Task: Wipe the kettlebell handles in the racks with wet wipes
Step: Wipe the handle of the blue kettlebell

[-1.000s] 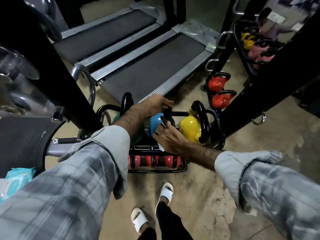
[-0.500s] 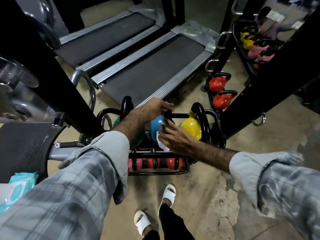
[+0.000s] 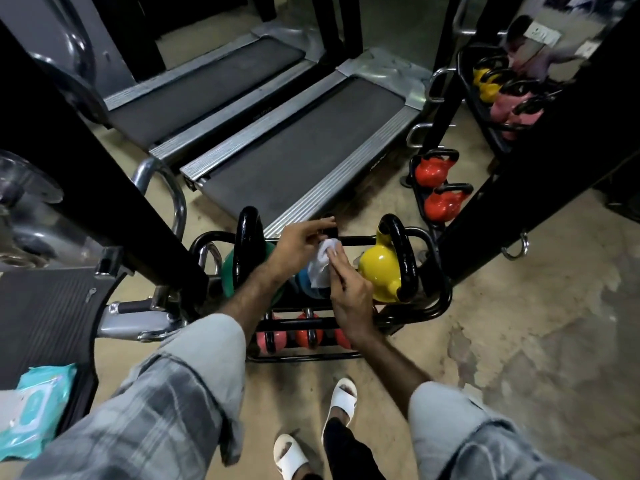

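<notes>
Both hands meet over the near rack (image 3: 440,299), on its top shelf. The right hand (image 3: 349,292) presses a white wipe (image 3: 320,268) against the blue kettlebell (image 3: 306,284) with its fingers straight and close together. The left hand (image 3: 301,242) reaches over the bell's black handle (image 3: 332,232), thumb and fingers loosely spread (whether they grip it, I cannot tell). A yellow kettlebell (image 3: 379,271) sits just right, a green one (image 3: 228,271) left, red ones (image 3: 308,336) on the shelf below. A wipes pack (image 3: 34,410) lies at near left.
</notes>
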The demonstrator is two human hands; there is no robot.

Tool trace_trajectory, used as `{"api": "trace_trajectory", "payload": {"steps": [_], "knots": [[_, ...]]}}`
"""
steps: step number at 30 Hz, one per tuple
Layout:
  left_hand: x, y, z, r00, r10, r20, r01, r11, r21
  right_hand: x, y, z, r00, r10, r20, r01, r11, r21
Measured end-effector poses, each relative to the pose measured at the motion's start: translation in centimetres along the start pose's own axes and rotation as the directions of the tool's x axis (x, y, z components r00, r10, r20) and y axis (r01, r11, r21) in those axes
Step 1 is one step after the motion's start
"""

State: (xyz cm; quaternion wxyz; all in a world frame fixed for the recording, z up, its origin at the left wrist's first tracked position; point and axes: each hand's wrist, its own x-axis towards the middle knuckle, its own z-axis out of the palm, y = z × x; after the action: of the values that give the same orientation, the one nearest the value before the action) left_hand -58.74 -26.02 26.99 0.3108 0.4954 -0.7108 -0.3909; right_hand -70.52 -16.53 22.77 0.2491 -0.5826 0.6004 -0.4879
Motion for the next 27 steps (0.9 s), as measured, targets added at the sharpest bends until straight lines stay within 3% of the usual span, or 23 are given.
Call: {"api": "trace_trajectory", "payload": {"steps": [3, 5, 8, 10, 15, 20, 25, 27], "knots": [[-2.1, 0.0, 0.9, 0.987, -0.072, -0.143, 0.069, 0.997, -0.025, 2.5, -1.2, 0.1, 0.976, 0.218, -0.025, -0.217, 0.976, 0.016], [-3.8, -0.4, 1.8, 0.975, -0.128, -0.182, 0.123, 0.992, -0.038, 5.4, -1.4, -0.2, 0.944, 0.325, 0.054, -0.328, 0.944, 0.039], [-6.0, -0.4, 3.3, 0.955, -0.153, -0.254, 0.147, 0.988, -0.042, 9.8, -0.9, -0.8, 0.915, 0.349, 0.202, -0.358, 0.934, 0.009], [-6.7, -0.4, 3.8, 0.957, -0.068, -0.282, 0.072, 0.997, 0.005, 11.2, -0.4, -1.5, 0.894, 0.359, 0.269, -0.363, 0.931, -0.038], [-6.7, -0.6, 4.3, 0.98, 0.14, -0.143, -0.096, 0.955, 0.281, 7.8, 1.0, -2.6, 0.9, 0.268, 0.343, -0.288, 0.958, 0.009], [-6.3, -0.8, 3.5, 0.985, 0.17, -0.027, -0.15, 0.928, 0.342, 10.4, 0.2, -1.9, 0.903, 0.261, 0.341, -0.251, 0.965, -0.073], [-5.6, 0.3, 2.5, 0.984, 0.176, 0.039, -0.176, 0.895, 0.41, 13.8, 0.0, -0.1, 0.86, 0.344, 0.376, -0.293, 0.938, -0.187], [-5.5, 0.3, 2.6, 0.986, 0.16, 0.042, -0.162, 0.884, 0.438, 13.0, 0.0, -0.4, 0.874, 0.301, 0.382, -0.23, 0.948, -0.22]]}}
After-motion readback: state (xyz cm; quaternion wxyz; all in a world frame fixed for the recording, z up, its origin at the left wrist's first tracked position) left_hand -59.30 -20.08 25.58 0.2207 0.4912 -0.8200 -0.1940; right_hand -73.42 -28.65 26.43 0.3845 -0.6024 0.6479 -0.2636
